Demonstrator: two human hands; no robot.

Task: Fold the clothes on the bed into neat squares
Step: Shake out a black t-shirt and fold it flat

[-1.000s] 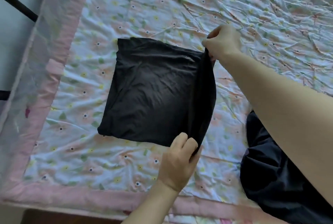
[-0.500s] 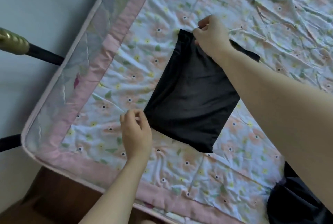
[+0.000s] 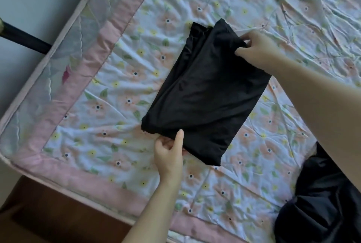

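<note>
A black garment (image 3: 205, 94) lies folded into a thick rectangle on the floral bed sheet (image 3: 121, 90), its long side running from upper left to lower right. My left hand (image 3: 170, 151) grips its near edge, thumb on top and fingers tucked under the fabric. My right hand (image 3: 257, 47) pinches the far right edge of the fold, with my forearm crossing above the garment's right corner.
A second dark garment (image 3: 320, 199) lies crumpled at the lower right of the bed. The pink quilt border (image 3: 78, 174) marks the bed's edge at left and near side. A black bed-frame bar (image 3: 23, 39) sticks out at far left, over a brown floor (image 3: 48, 219).
The right half of the garment was folded over to the left, making a narrower, thicker rectangle. My left hand shifted to the near edge and my right hand to the far right edge.
</note>
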